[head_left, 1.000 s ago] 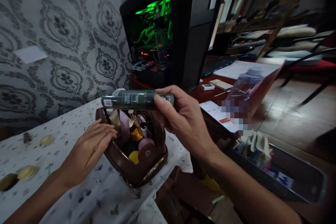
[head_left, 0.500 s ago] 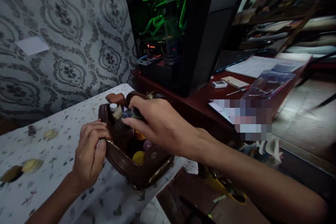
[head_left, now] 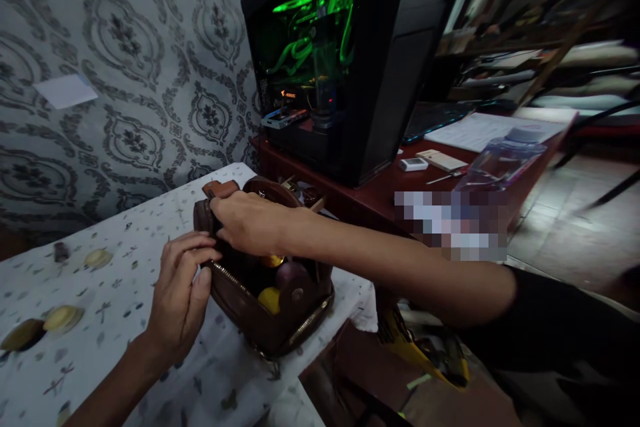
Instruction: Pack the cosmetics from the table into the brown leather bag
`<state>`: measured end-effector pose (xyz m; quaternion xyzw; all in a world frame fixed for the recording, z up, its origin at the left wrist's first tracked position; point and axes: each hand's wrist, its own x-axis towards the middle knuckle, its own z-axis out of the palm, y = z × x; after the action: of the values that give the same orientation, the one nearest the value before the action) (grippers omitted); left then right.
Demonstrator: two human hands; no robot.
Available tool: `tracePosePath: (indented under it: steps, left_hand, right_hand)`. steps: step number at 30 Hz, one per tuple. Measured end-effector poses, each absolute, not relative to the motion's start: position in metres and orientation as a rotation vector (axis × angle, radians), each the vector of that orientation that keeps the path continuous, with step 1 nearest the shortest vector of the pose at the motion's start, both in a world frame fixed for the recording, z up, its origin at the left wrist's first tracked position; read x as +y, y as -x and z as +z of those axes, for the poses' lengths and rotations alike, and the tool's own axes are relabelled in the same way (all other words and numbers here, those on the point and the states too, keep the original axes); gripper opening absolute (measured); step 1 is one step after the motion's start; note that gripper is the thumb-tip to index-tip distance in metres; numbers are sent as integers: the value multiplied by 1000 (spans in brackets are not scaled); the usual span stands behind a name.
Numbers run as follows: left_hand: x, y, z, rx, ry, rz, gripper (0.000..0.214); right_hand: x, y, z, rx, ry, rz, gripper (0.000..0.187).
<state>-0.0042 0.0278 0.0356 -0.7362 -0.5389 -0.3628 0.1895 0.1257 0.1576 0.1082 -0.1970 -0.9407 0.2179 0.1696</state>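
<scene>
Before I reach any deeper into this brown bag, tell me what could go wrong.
The right hand reaches across the open brown bag, beside a yellow item and a purple one, so it might knock them about. The bag sits near the edge of the white cloth; a hard push could tip it off. The left hand is close to the zipper teeth, which may scratch.

The right hand (head_left: 251, 221) has shifted to the far corner of the bag (head_left: 249, 313), seemingly hiding the tube.

The bag (head_left: 245, 317) sits on cloth (head_left: 115, 273), before the computer (head_left: 380, 87).
</scene>
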Motion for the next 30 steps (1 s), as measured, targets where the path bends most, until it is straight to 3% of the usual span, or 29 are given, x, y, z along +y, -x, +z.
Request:
tracePosePath:
  steps: [3, 6, 15, 19, 30]
  left_hand:
    - [27, 4, 35, -1534, 2074, -1032, 20]
    - [26, 3, 34, -1548, 2078, -1042, 20]
    - [23, 7, 45, -1562, 2205, -960, 21]
    - [35, 9, 70, -1722, 2355, -887, 18]
    - [89, 16, 108, -2136, 2265, -465, 23]
  right_hand:
    - [159, -120, 107, -2669, 629, 668, 14]
    - [159, -114, 105, -2736, 617, 528, 4]
    - [157, -132, 120, -2807, 654, 155, 33]
    - [157, -142, 122, -2794, 696, -18, 29]
    - [159, -152, 116, -2903, 735, 112, 21]
